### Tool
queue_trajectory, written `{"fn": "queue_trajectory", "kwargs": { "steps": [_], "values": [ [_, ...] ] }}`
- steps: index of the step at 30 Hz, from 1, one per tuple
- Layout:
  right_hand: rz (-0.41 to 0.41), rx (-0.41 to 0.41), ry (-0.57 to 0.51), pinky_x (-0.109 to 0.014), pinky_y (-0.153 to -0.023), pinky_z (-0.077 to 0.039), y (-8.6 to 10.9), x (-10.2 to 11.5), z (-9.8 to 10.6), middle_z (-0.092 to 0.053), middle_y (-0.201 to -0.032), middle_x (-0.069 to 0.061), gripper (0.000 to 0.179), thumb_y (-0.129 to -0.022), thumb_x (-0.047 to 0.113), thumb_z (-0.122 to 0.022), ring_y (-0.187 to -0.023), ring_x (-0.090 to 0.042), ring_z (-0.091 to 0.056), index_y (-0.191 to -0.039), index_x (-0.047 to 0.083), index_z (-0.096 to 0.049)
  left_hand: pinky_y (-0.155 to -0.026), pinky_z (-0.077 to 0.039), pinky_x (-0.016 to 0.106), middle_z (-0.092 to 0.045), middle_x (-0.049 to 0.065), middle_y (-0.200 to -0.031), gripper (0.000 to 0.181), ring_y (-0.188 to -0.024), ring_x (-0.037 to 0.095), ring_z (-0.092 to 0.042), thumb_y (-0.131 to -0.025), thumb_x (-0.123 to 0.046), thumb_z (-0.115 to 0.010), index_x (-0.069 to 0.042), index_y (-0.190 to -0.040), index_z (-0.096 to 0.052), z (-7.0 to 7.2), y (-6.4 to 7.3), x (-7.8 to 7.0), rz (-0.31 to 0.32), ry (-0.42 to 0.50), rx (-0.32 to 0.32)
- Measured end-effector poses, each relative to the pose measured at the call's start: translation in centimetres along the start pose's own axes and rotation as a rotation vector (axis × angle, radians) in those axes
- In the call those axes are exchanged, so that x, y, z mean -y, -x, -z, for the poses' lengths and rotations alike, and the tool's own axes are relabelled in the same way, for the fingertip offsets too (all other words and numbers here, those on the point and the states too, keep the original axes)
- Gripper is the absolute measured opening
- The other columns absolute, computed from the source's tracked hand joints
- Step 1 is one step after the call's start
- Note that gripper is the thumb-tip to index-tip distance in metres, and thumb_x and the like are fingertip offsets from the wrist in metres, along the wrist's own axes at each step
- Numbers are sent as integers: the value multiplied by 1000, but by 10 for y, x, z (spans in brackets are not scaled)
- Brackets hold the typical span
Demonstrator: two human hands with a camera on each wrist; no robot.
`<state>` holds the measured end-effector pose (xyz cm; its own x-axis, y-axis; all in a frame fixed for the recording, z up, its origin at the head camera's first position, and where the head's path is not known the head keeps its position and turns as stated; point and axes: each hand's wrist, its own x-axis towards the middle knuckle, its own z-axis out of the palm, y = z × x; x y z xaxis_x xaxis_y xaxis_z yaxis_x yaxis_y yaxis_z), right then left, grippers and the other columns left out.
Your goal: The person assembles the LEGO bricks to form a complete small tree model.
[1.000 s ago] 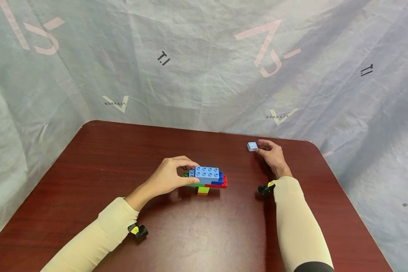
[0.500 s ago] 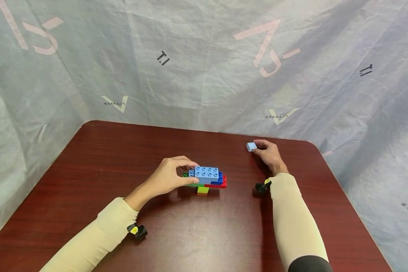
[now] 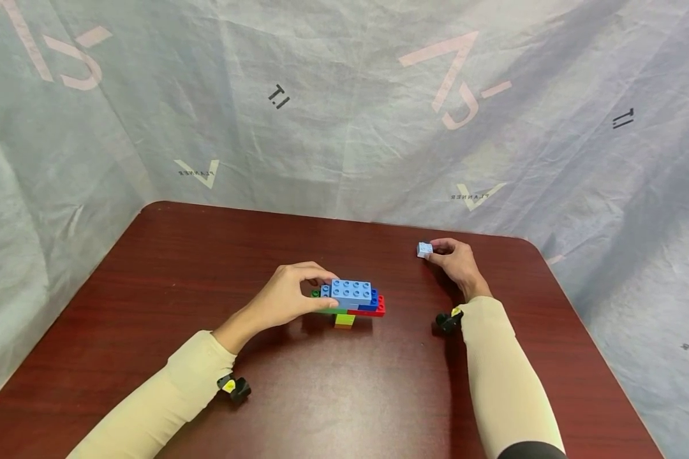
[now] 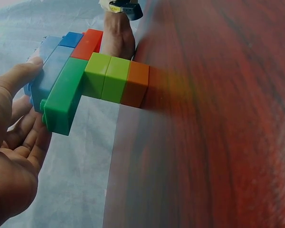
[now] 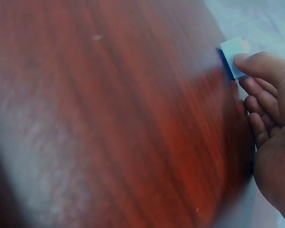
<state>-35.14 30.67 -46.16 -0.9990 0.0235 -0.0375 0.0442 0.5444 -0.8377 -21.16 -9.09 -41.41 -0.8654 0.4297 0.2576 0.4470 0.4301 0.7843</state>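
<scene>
In the head view my left hand (image 3: 284,295) grips the light blue brick (image 3: 351,289) on top of a stack of toy building bricks, thumb on the near side. Below it sit a dark blue brick (image 4: 71,39), a red brick (image 4: 87,43) and a green brick (image 4: 64,102). Two lime bricks (image 4: 95,76) and an orange brick (image 4: 135,84) form a narrow foot on the table. Towards the far right, my right hand (image 3: 458,264) pinches a small pale blue brick (image 3: 424,250) between thumb and fingers. Whether this brick touches the table, I cannot tell.
A dark red-brown wooden table (image 3: 321,395) carries everything. Behind and beside it hangs a grey printed cloth (image 3: 333,127), close to the table's far edge. The small brick is near that far edge, apart from the stack.
My right hand has closed in on the small pale blue brick and now pinches it, with the brick shifted slightly left and towards me. The left hand and stack stay in place.
</scene>
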Motion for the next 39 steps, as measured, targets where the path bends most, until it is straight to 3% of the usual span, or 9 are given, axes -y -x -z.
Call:
{"fn": "queue_trajectory", "kwargs": {
  "steps": [8,18,25,39],
  "values": [
    [48,10,48,-14,-76,-48,4,-1,-2,-68,-125,-21,39,-92,12,-78,-97,-13,-59,-128,2,-67,-83,-59,47,-72,-6,-110,39,-98,14,-62,-85,-31,-87,-18,-120,-75,-2,0,2,2,20,1],
    [139,48,40,-17,-73,-51,13,5,-14,-70,-116,-20,35,-90,12,-79,-89,-11,-62,-122,0,-69,-78,-58,35,-72,-7,-109,39,-97,13,-62,-85,-32,-87,-19,-120,-76,-2,-1,3,0,8,-4],
    [159,82,8,-18,-73,-51,28,18,-23,-71,-115,-19,35,-89,13,-81,-92,-15,-62,-120,2,-70,-85,-59,49,-71,-5,-110,40,-99,15,-62,-85,-32,-86,-18,-121,-75,-2,0,3,4,25,6],
    [252,133,19,-16,-80,-54,69,59,-32,-71,-117,-16,35,-90,18,-81,-100,-24,-68,-121,6,-69,-84,-59,50,-72,-5,-110,40,-99,15,-62,-85,-31,-87,-17,-121,-75,-1,0,1,-12,18,-3]
  ]
}}
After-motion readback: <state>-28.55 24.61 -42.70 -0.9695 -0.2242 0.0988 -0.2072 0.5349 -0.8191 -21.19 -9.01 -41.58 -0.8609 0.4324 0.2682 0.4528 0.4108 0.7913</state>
